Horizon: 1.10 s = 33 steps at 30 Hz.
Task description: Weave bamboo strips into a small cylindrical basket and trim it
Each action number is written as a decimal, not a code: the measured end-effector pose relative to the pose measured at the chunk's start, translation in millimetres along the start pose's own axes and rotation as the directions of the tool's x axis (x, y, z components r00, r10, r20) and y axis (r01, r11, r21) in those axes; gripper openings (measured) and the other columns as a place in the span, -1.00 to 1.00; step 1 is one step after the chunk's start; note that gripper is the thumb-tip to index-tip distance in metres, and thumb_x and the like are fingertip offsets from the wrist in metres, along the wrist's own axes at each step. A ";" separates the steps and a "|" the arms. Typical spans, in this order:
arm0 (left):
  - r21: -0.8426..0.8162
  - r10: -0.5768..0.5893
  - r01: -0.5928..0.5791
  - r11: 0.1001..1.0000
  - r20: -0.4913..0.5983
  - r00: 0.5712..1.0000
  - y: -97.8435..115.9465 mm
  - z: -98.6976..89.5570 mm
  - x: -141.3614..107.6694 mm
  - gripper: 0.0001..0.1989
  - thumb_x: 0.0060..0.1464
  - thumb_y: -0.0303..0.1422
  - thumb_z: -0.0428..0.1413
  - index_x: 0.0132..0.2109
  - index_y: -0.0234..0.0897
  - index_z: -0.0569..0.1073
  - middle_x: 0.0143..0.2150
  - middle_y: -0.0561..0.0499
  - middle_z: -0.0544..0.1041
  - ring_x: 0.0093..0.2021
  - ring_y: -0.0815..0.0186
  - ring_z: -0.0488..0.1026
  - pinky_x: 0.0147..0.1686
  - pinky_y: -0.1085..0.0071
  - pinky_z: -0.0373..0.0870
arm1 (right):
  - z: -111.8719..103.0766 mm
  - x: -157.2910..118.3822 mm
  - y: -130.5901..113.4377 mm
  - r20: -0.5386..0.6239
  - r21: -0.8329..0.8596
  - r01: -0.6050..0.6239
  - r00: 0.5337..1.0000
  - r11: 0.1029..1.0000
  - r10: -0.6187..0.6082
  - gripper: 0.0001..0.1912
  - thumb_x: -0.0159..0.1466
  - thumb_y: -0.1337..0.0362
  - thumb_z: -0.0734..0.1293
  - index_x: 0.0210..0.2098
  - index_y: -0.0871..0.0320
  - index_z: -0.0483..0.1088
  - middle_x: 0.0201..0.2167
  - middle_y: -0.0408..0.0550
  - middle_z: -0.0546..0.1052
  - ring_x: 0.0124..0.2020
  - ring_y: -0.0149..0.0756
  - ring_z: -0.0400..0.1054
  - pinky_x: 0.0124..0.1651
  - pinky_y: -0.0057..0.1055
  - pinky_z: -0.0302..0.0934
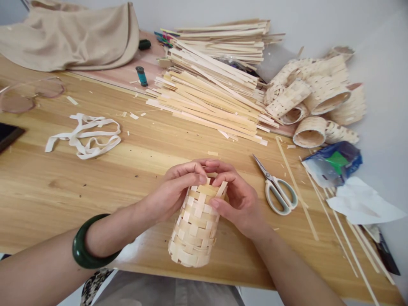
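A small woven basket (pixel 194 225), a tube of pale wood strips, is held near the table's front edge, tilted with its far end at my fingers. My left hand (pixel 170 191) grips the left side of that end, thumb and fingers pinching at the rim. On the other side my right hand (pixel 237 197) is closed round the rim, its thumb pressed on the weave beside a strip end (pixel 222 189) that sticks out. The fingers partly hide the opening. Scissors (pixel 277 191) lie apart to the right of my right hand, blades pointing away.
Bundles of wood strips (pixel 207 102) lie at the back. Finished-looking woven tubes (pixel 328 93) are piled back right, by a blue plastic packet (pixel 334 161) and white paper (pixel 363 202). Left are white tape (pixel 86 136), a thread spool (pixel 141 76), glasses (pixel 32 94) and beige cloth (pixel 76 38).
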State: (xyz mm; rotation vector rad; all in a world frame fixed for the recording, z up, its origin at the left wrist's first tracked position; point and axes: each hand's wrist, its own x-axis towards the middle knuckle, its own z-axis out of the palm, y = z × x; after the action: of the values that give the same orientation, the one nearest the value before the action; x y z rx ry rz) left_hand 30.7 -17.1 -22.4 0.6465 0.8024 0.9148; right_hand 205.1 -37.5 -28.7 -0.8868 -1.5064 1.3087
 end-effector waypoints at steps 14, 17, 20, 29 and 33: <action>0.052 0.099 -0.111 0.992 0.191 0.977 -1.5 -7.7 3.6 -0.61 -0.05 0.04 0.29 -0.34 -0.23 0.57 0.09 -0.14 0.53 0.08 -0.04 0.47 -0.04 0.17 0.43 | -2.1 1.0 -5.5 0.021 -0.036 -0.037 0.999 0.999 0.037 -0.87 0.28 0.34 0.42 -0.25 0.02 0.39 0.23 -0.03 0.38 0.29 -0.10 0.28 0.33 -0.05 0.21; 0.172 0.162 -0.181 0.968 0.117 0.980 -1.9 -7.2 2.9 -0.78 0.00 -0.16 0.36 -0.33 -0.19 0.57 0.15 -0.07 0.51 0.26 0.01 0.37 0.15 0.19 0.34 | -2.7 0.7 -2.7 0.012 -0.036 -0.037 0.999 0.999 0.037 -0.88 0.29 0.30 0.42 -0.22 0.01 0.40 0.25 -0.03 0.37 0.30 -0.11 0.28 0.34 -0.04 0.21; 0.187 0.208 -0.221 0.957 0.084 0.974 0.0 -6.3 1.7 -0.91 0.07 -0.33 0.31 -0.36 -0.20 0.58 0.21 -0.05 0.49 0.35 0.02 0.30 0.27 0.15 0.25 | -5.5 0.6 0.2 -0.032 -0.057 -0.012 0.999 0.998 0.010 -0.73 0.26 0.21 0.47 -0.06 -0.05 0.42 0.27 -0.03 0.36 0.31 -0.08 0.26 0.38 0.01 0.17; 0.085 0.292 -0.298 0.951 0.085 0.953 3.6 -8.4 6.7 -0.71 0.03 -0.40 0.35 -0.07 -0.13 0.54 0.39 -0.02 0.31 0.40 -0.02 0.24 0.17 0.13 0.43 | -14.5 2.2 0.7 -0.036 -0.196 -0.008 0.999 0.981 0.001 -0.86 0.28 0.17 0.47 -0.16 -0.05 0.53 0.35 -0.12 0.33 0.43 -0.10 0.11 0.47 0.06 0.00; 0.165 0.332 -0.324 0.932 -0.025 0.943 2.5 -6.6 6.1 -0.67 0.08 -0.29 0.34 -0.01 -0.15 0.52 0.34 -0.06 0.39 0.36 0.05 0.30 0.24 0.18 0.35 | -17.4 2.7 4.7 -0.124 -0.166 0.013 0.992 0.986 -0.034 -0.90 0.29 0.21 0.45 -0.18 -0.03 0.52 0.37 -0.12 0.32 0.43 -0.11 0.11 0.45 0.04 0.05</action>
State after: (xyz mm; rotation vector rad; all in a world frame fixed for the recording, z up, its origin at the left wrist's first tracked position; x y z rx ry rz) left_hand 26.5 -9.6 -26.0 0.9192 0.8338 1.1832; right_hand 220.5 -28.6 -32.6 -1.0356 -1.5364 1.1010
